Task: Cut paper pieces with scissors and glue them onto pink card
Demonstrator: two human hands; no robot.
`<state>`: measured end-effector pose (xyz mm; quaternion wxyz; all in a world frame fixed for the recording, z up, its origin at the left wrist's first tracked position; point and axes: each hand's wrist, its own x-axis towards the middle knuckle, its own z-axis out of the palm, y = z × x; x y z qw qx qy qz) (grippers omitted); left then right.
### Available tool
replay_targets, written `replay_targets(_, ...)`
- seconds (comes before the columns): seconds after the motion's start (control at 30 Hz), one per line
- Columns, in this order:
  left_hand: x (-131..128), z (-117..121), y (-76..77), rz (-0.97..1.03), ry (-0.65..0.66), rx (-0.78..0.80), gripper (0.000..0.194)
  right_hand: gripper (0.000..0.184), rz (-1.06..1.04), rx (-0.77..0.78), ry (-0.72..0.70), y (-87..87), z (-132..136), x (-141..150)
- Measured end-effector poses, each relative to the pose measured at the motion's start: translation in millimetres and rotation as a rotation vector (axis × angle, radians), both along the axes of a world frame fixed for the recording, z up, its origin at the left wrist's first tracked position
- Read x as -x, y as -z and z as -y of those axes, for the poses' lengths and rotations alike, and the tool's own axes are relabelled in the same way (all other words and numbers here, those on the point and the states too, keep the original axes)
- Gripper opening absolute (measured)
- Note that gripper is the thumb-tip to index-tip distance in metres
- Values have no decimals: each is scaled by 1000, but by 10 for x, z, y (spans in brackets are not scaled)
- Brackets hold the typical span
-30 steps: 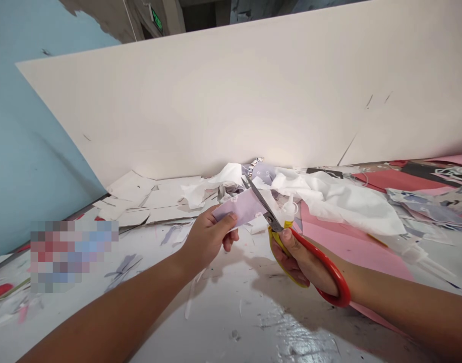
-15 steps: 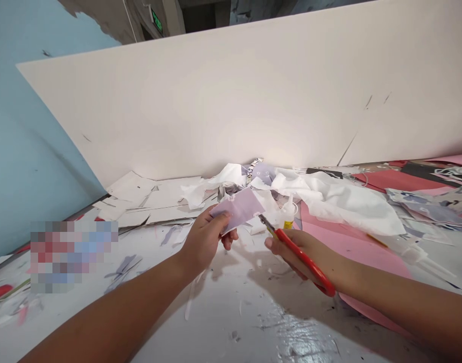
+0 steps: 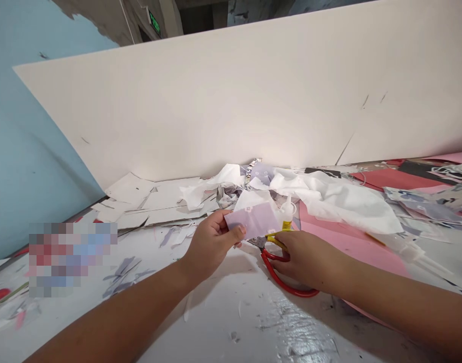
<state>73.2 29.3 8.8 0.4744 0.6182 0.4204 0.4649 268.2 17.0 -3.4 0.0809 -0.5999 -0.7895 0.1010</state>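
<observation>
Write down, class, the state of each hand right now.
Left hand: closed, holding a lilac paper piece.
Right hand: on the red-handled scissors, grip cannot be told.

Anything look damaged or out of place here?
Yes, the blue wall is damaged at top left: its finish has torn away in a ragged edge, exposing a rough grey patch. That stands out against the otherwise smooth blue surface. The white tabletop is also littered with paper scraps.
</observation>
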Motion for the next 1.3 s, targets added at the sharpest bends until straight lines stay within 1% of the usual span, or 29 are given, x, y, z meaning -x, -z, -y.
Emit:
replay_targets(0.07,-6,-15,39,5,28,6,24,16,-16,-29,-20,10,5,-1)
replay_targets(0.17,-8,-35,89,-19,55,19,25,13,-60,-100,-90,37,11,3)
replay_targets(0.23,-9,-41,105,-43,58,26,23,13,-68,-140,-127,64,6,3)
replay_targets(0.37,-16,-42,108,-66,50,52,13,17,-39,-158,-56,101,-4,-14)
replay_targets(0.43,-21,-36,117,-57,38,59,10,15,-110,-169,-43,84,7,-23)
replay_targets(0.47,-25,-31,127,-51,30,67,9,14,-188,-162,-60,67,17,-24)
replay_targets(0.53,-35,-13,156,-24,17,101,8,19,-421,-73,-123,33,38,-16)
replay_targets(0.6,-51,7,190,10,20,157,8,21,-718,109,-178,33,49,9)
replay_targets(0.63,-60,15,204,18,26,178,7,19,-865,206,-172,53,48,26)
replay_targets(0.7,-77,24,225,6,42,182,7,20,-1083,365,-95,125,32,66)
replay_targets(0.77,-86,19,236,-26,59,155,11,23,-1150,420,-13,208,10,102)
replay_targets(0.83,-87,5,245,-47,71,135,17,25,-1202,425,21,263,-10,128)
replay_targets(0.9,-82,-12,257,-61,75,123,19,25,-1293,429,34,274,-20,142)
replay_targets(1.0,-75,-30,272,-83,77,100,20,28,-1404,449,55,246,-26,151)
replay_targets(1.13,-77,-25,264,-107,93,90,20,29,-1426,458,55,233,-28,148)
replay_targets(1.3,-93,13,230,-100,92,125,18,29,-1422,432,72,250,-33,152)
